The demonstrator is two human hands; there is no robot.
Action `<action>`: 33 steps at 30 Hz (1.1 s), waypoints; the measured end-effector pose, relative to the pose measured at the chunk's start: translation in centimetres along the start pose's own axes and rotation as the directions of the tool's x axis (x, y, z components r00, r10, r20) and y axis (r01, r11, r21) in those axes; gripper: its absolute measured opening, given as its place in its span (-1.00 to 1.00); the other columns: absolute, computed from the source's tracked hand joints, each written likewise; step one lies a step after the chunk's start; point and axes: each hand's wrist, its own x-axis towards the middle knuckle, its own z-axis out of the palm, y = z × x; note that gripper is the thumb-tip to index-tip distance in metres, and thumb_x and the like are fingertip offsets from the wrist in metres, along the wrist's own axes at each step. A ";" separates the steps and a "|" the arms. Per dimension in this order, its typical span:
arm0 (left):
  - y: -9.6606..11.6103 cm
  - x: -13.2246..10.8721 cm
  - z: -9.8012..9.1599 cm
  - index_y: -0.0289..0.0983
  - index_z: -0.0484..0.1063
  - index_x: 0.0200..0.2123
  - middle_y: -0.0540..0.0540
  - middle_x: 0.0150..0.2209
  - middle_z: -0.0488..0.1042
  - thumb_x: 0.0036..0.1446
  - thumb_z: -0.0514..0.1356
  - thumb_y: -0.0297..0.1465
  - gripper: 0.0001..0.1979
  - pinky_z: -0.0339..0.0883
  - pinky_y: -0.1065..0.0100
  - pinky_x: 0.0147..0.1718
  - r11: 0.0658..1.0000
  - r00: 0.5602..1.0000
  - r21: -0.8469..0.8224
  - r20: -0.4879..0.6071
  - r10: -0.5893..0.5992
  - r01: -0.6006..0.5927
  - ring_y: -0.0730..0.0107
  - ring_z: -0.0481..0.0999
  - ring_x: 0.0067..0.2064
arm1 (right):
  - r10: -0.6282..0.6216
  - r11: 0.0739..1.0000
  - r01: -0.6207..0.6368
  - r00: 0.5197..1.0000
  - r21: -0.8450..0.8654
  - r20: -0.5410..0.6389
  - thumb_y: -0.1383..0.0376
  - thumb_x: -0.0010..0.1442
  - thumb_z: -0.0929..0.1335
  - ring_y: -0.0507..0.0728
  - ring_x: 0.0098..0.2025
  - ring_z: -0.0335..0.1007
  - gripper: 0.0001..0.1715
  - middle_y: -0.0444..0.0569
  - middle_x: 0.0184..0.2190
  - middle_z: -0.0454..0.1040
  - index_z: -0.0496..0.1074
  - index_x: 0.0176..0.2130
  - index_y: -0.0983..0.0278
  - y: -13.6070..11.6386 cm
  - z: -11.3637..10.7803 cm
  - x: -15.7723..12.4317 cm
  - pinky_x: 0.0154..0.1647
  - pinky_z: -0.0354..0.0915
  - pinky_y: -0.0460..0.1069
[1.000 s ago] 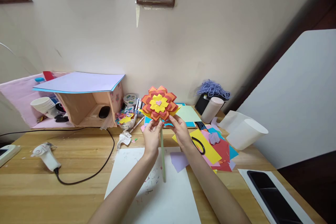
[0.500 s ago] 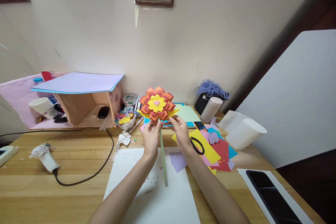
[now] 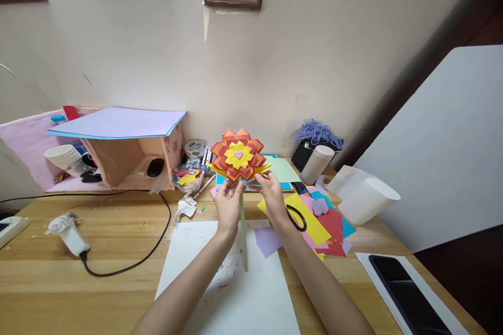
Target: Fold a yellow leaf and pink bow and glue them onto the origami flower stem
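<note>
A layered paper flower (image 3: pixel 238 154) in orange, red and yellow, with a small pink centre, faces me upright above the desk. Its pale green stem (image 3: pixel 243 235) hangs down over a white sheet (image 3: pixel 196 272) marked with small coloured specks. My left hand (image 3: pixel 228 204) is closed around the top of the stem, just under the petals. On the other side, my right hand (image 3: pixel 272 196) pinches the flower's underside near the yellow outer petals (image 3: pixel 263 168). Its fingertips are partly hidden by the flower.
A hot glue gun (image 3: pixel 70 235) with a black cord lies at left, before an open box (image 3: pixel 129 162). Coloured paper scraps (image 3: pixel 314 220) and a black ring (image 3: pixel 296 217) lie right of my hands. A phone (image 3: pixel 408 293) is at far right, near a white paper roll (image 3: pixel 369 201).
The flower has turned slightly and shifted a little to the right, and its stem hangs more upright. Both hands keep their hold.
</note>
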 end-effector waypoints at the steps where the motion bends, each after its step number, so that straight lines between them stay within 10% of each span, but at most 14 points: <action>1: 0.0 -0.1 0.1 -0.37 0.41 -0.27 -0.21 -0.19 0.50 -0.13 0.30 -0.34 -0.68 0.31 0.26 -0.13 1.000 1.000 0.000 0.006 -0.001 0.001 0.24 0.49 -0.15 | -0.010 1.000 0.010 1.000 -0.009 -0.005 0.15 0.04 0.34 0.07 -0.35 0.43 -0.69 -0.07 -0.30 0.48 0.33 -0.20 0.25 0.0 0.0 0.0 -0.30 0.37 0.00; 33: -0.5 0.1 -0.1 -0.35 0.31 -0.22 -0.16 -0.30 0.51 -0.19 0.35 -0.33 -0.56 0.34 0.27 -0.16 0.996 0.999 -0.073 -0.007 -0.054 0.053 0.30 0.53 -0.25 | 0.016 0.998 -0.016 1.000 -0.058 -0.014 0.15 0.00 0.35 0.12 -0.31 0.42 -0.68 -0.03 -0.30 0.50 0.41 -0.26 0.29 0.4 -0.3 0.7 -0.30 0.37 0.01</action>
